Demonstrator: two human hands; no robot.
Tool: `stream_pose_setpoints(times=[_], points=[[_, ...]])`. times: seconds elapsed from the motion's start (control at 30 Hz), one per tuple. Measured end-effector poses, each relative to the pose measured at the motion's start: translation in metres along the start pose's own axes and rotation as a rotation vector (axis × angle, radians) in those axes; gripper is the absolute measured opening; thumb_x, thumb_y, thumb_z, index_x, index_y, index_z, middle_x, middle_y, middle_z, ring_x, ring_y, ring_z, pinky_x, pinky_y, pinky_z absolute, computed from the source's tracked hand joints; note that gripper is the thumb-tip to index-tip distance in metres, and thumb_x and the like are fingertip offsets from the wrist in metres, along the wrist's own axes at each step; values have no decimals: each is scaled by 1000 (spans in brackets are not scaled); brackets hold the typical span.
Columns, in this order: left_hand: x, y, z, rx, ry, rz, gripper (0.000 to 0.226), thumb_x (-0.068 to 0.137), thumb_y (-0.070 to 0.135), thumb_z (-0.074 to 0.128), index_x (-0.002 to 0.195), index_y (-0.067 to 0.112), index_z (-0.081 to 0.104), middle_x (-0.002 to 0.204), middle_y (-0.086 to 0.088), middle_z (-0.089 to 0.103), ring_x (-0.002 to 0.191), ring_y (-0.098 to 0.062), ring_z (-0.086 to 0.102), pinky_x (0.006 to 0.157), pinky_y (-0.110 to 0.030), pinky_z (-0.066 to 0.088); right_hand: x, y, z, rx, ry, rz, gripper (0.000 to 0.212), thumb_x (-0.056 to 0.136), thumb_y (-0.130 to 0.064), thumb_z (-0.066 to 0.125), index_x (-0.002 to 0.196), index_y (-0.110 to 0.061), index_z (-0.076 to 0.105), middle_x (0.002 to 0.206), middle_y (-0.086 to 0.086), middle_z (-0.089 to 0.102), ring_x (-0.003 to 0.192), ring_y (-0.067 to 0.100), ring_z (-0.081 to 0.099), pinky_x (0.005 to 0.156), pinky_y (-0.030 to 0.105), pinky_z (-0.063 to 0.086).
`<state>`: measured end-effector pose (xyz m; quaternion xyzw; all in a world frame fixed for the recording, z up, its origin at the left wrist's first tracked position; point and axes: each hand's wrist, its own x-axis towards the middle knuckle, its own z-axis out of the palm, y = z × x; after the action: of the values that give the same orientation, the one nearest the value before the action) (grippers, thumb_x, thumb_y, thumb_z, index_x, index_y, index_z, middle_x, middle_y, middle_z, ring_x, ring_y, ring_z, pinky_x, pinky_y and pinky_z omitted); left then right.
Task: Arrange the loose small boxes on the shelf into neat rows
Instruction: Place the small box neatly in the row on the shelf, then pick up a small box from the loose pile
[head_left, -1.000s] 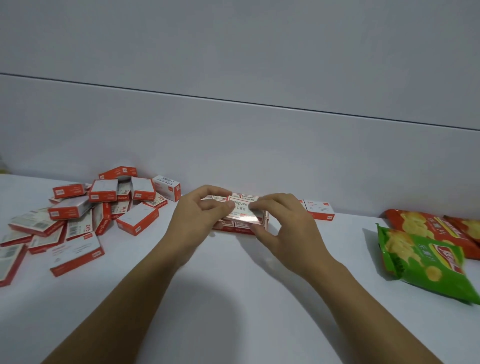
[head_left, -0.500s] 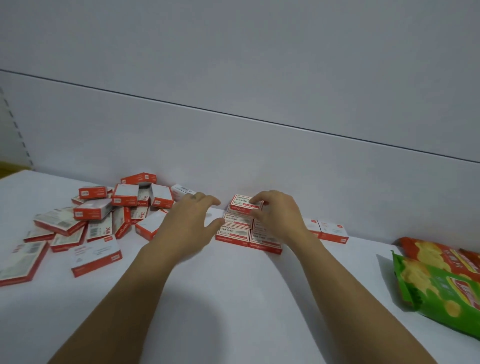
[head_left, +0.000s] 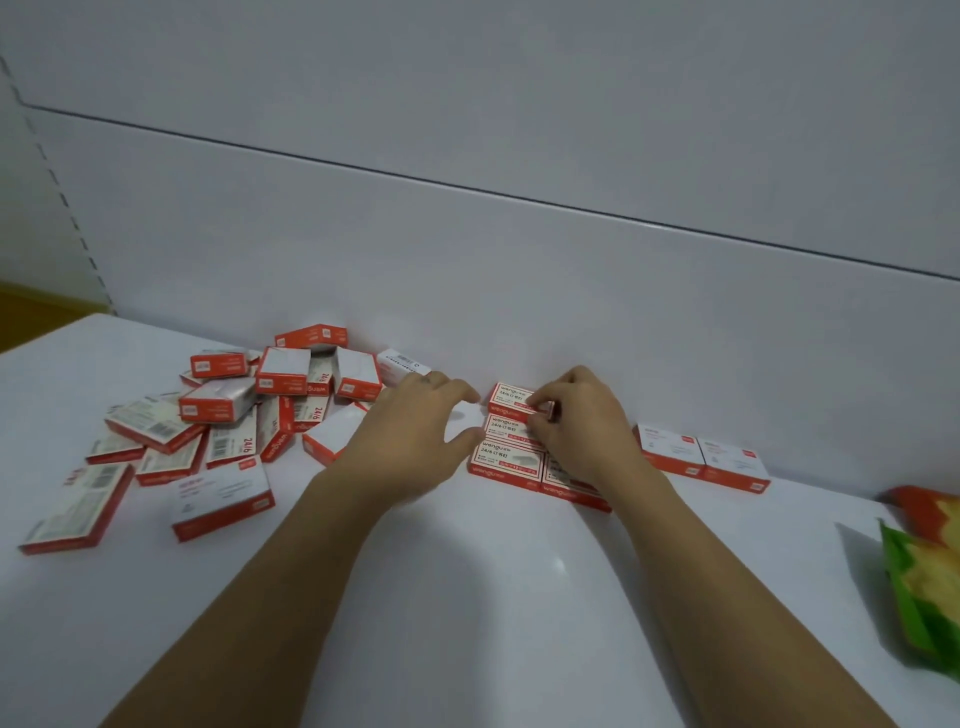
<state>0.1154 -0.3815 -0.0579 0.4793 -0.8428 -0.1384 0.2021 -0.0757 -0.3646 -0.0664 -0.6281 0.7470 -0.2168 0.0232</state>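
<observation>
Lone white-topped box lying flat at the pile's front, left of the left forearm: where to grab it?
Probably from above with the left hand: the white-topped box lies flat, broad face up, so pinch across its short width, thumb on the near red long side, fingers on the far one. Its near side looks free; the pile crowds the back.

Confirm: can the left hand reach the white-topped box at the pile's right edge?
Probably yes: the left hand is open and empty, and the white-topped box lies right beside it, uncovered.
</observation>
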Motion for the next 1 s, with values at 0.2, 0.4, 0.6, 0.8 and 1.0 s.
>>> stream_pose_setpoints(times=[0.2,0.4,0.6,0.8,1.0], points=[[-1,2,0,7,-30,-10,43,91,46,53,131,33,46,140,6,46,129,-16,38,107,-39,31,-2,2,1,2,25,31,25,87,-28,66,111,-20,68,107,-3,52,86,10,46,73,22,35],[-4,6,1,15,-77,-19,45,91,47,53,133,34,44,144,7,42,133,-17,34,109,-41,29,-4,0,2,18,30,61,24,89,-31,64,109,-20,69,105,-4,53,85,9,49,70,22,36],[-4,4,1,29,-74,-49,45,92,47,52,134,35,43,146,7,40,134,-16,33,111,-42,27,-8,-7,-2,-67,16,59,27,91,-34,60,114,-20,67,111,-1,54,89,12,51,72,24,39],[-8,4,-1,77,-69,-95,46,91,47,52,134,33,42,147,4,39,134,-19,33,111,-42,28,-11,-11,-10,-212,-31,12,30,91,-38,56,115,-24,66,108,1,55,101,19,51,80,32,40],[-26,0,-13,196,-11,-66,49,91,50,50,136,33,42,146,4,41,133,-18,35,109,-39,29,-14,-28,-19,-159,-8,-124,47,89,-41,56,133,-26,51,127,3,51,117,22,44,95,34,35]])
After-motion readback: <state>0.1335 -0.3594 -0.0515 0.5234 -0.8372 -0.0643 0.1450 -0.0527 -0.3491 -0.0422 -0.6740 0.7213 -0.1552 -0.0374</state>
